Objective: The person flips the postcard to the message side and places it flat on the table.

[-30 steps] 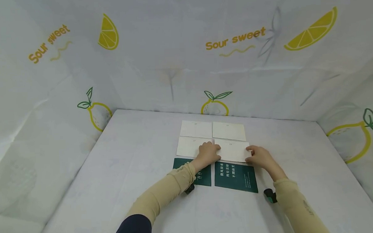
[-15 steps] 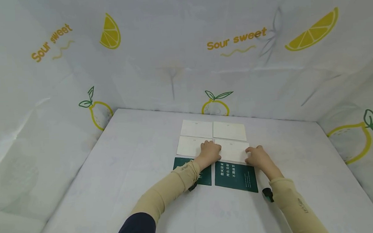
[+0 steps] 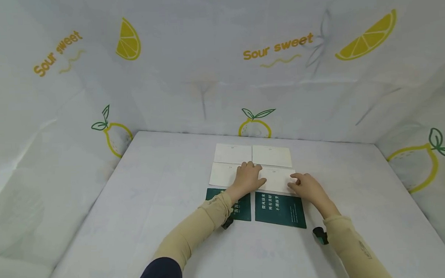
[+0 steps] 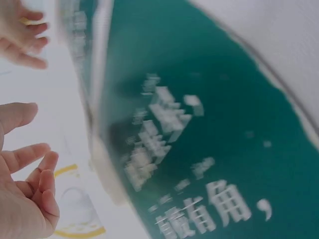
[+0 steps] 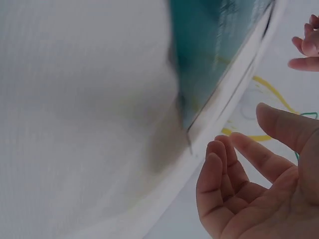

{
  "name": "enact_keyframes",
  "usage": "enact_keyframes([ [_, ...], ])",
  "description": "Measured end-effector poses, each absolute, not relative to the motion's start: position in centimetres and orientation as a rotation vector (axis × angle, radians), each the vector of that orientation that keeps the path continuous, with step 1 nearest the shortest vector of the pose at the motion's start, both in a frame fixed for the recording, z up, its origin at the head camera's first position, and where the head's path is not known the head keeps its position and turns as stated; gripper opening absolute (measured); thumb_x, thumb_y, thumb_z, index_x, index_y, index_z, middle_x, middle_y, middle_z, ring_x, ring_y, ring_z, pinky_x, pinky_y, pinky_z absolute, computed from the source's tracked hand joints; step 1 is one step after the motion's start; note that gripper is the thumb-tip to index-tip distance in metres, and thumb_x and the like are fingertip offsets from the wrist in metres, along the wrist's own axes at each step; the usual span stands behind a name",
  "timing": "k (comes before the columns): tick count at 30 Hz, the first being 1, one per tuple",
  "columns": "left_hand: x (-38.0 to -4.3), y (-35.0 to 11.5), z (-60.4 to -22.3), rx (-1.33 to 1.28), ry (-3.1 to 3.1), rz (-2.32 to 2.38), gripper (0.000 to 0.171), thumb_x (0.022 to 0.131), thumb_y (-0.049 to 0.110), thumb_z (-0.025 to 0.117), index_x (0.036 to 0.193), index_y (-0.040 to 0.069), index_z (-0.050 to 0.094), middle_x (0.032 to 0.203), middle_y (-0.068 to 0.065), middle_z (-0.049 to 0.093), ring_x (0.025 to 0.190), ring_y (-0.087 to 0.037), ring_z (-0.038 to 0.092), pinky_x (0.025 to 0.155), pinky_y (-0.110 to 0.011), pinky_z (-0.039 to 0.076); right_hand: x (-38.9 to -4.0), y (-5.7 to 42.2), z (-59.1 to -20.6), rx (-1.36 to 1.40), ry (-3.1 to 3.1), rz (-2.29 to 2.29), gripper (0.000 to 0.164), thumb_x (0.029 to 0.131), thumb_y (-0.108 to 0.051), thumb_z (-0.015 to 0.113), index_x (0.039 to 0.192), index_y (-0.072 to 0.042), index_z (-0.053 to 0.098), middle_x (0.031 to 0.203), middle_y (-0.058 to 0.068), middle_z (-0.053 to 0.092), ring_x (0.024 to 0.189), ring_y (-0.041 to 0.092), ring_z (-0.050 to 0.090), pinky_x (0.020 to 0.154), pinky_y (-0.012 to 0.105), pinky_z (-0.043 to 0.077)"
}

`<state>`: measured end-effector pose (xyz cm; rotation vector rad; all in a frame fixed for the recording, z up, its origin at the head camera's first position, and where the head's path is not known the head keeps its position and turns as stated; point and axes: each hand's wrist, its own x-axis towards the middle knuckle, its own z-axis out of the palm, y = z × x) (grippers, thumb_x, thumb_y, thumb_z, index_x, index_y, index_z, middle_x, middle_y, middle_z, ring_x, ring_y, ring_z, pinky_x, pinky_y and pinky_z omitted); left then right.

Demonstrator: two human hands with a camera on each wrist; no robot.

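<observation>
White cards lie flat in two rows of two on the table. In the head view my left hand (image 3: 246,179) is over the inner edges of the front-left white card (image 3: 221,174) and front-right white card (image 3: 277,179), its thumb spread out. My right hand (image 3: 309,188) is at the front-right card's outer edge, thumb and fingers apart. Both wrist views show relaxed, slightly bent fingers (image 5: 212,181) with nothing between them. Whether fingertips touch the card cannot be told. Nearest me lie a green card (image 3: 280,209) with white writing and another green card (image 3: 242,210), partly under my left wrist.
Behind are the back-left white card (image 3: 233,153) and back-right white card (image 3: 271,156). The white table (image 3: 165,173) meets a lemon-printed sheet (image 3: 169,96) at its back and sides. Small dark devices (image 3: 320,235) show below my wrists.
My left thumb has spread away from the fingers, and the left fingers have loosened at the front-right white card's edge. The right hand has barely moved. The cards appear to lie where they were.
</observation>
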<state>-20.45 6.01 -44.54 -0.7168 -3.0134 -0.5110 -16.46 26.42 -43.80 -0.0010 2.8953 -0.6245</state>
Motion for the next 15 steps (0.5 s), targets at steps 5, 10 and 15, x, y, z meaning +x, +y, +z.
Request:
enact_keyframes([
  [5, -19.7, 4.9, -43.5, -0.659, -2.946, -0.658, 0.046, 0.088, 0.039, 0.059, 0.126, 0.012, 0.057, 0.11, -0.009, 0.059, 0.1, -0.023, 0.05, 0.08, -0.033, 0.04, -15.2, 25.5, -43.3, -0.007, 2.892, -0.813, 0.047, 0.092, -0.027, 0.056, 0.127, 0.003, 0.051, 0.109, 0.026, 0.061, 0.095, 0.036, 0.058, 0.077, 0.047, 0.052],
  [10, -18.3, 2.9, -43.4, -0.617, -2.943, -0.827, 0.053, 0.088, 0.04, 0.059, 0.131, 0.011, 0.051, 0.119, -0.012, 0.055, 0.108, -0.026, 0.048, 0.086, -0.04, 0.04, -14.0, 23.9, -42.7, -0.014, 2.778, -1.037, 0.057, 0.092, -0.034, 0.056, 0.137, -0.002, 0.042, 0.118, 0.025, 0.057, 0.108, 0.039, 0.056, 0.086, 0.052, 0.049],
  [15, -17.0, 0.4, -43.7, -0.567, -2.926, -1.016, 0.057, 0.087, 0.038, 0.061, 0.133, 0.006, 0.048, 0.124, -0.019, 0.05, 0.111, -0.033, 0.045, 0.089, -0.049, 0.038, -12.8, 22.0, -42.3, -0.029, 2.61, -1.19, 0.063, 0.093, -0.037, 0.055, 0.143, -0.006, 0.032, 0.127, 0.022, 0.053, 0.116, 0.039, 0.053, 0.093, 0.055, 0.045],
])
